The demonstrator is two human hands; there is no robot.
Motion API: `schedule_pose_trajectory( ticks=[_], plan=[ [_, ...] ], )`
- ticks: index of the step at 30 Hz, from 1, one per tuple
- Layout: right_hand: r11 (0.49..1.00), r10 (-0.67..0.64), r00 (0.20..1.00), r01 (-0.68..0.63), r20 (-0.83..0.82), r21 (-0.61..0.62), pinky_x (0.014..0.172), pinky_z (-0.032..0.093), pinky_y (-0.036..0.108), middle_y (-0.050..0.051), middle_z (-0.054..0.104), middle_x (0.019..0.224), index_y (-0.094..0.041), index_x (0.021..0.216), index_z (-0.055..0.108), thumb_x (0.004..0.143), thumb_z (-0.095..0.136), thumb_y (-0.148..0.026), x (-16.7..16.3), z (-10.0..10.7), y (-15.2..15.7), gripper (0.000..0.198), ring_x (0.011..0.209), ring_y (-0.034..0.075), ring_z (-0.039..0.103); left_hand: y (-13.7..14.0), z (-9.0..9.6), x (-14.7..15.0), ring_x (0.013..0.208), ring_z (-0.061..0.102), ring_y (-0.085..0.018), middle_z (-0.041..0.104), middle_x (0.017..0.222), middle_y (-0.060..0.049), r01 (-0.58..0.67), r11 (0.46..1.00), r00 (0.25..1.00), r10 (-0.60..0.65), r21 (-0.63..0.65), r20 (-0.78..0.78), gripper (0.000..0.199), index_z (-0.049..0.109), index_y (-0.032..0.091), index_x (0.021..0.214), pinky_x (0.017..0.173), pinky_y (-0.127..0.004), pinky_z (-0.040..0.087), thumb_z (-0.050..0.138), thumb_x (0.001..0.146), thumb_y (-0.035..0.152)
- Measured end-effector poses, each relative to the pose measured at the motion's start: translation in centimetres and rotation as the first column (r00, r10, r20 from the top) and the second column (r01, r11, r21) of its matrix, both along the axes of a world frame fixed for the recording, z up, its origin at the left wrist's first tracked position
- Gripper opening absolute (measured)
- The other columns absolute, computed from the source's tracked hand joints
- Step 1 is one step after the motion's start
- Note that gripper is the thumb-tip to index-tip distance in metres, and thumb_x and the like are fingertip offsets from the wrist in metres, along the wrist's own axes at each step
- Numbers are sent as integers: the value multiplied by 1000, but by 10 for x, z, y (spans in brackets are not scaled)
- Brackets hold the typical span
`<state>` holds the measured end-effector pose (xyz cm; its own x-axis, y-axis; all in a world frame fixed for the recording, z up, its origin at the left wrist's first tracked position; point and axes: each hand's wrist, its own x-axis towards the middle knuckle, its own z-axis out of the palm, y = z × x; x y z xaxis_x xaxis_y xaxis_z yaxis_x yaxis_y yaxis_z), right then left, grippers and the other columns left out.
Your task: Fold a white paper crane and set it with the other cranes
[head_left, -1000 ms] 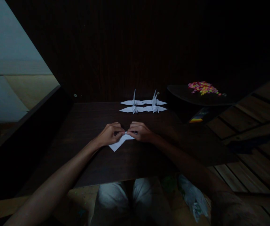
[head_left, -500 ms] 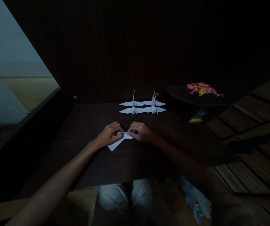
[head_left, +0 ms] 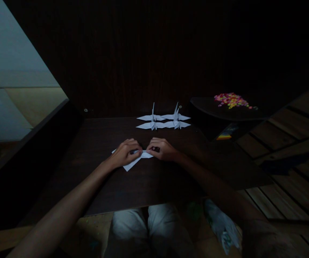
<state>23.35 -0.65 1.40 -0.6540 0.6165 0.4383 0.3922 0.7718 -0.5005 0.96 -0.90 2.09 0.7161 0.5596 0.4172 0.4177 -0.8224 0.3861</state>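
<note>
A partly folded white sheet of paper (head_left: 131,165) lies on the dark tabletop, one pointed corner toward me. My left hand (head_left: 127,152) is closed over its left part, thumb and fingers pinching it near the middle. My right hand (head_left: 162,149) pinches the paper's right end, the fingers curled. Between the two thumbs a narrow folded strip of the paper shows. The hands cover much of the rest. Just beyond them stand several white paper cranes (head_left: 153,124) in two rows, wings spread and touching.
Small colourful pieces (head_left: 232,100) are heaped on a rounded dark shelf (head_left: 208,111) at the right. A dark side panel (head_left: 36,143) borders the table (head_left: 132,190) on the left, and a tall dark panel (head_left: 132,53) rises behind. A plastic bag (head_left: 221,225) lies below at the right.
Both hands keep their pinch on the paper with only slight shifts. A bit more of the paper's left corner shows behind my left hand. The cranes have not moved.
</note>
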Motion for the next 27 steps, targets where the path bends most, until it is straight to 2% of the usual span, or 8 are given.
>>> schedule_pose_trajectory(
  ticks=[6, 10, 20, 27],
  plan=[
    [999, -29, 1000, 29, 9, -13, 65, 42, 26, 4, 61, 72, -13, 80, 66, 85, 59, -20, 7, 2, 4, 11, 68, 14, 52, 5, -4, -8, 87, 61, -18, 68, 92, -7, -26, 997, 998, 30, -79, 55, 20, 68, 17, 98, 79, -30, 47, 58, 89, 31],
    [997, -62, 998, 62, 8, -36, 63, 41, 25, 3, 61, 72, -13, 80, 66, 84, 61, -20, 11, -1, 7, 10, 67, 13, 53, 10, -6, -17, 85, 63, -17, 70, 92, -6, -80, 993, 994, 86, -89, 64, 16, 69, 18, 95, 79, -30, 49, 60, 87, 28],
    [998, -55, 998, 55, 4, -28, 64, 42, 26, 4, 62, 74, -14, 81, 66, 85, 60, -19, 12, -3, 9, 9, 70, 14, 54, 11, -2, -15, 76, 63, -16, 69, 83, -6, -79, 996, 996, 80, -32, 48, 20, 69, 17, 86, 72, -28, 51, 51, 90, 25],
    [998, -63, 998, 64, 18, -19, 65, 43, 27, 4, 62, 73, -15, 80, 66, 85, 60, -20, 13, -3, 8, 9, 70, 15, 54, 8, -2, -15, 76, 63, -16, 69, 84, -7, -80, 997, 997, 80, -19, 8, 18, 68, 14, 89, 69, -26, 50, 51, 88, 18]
  ],
)
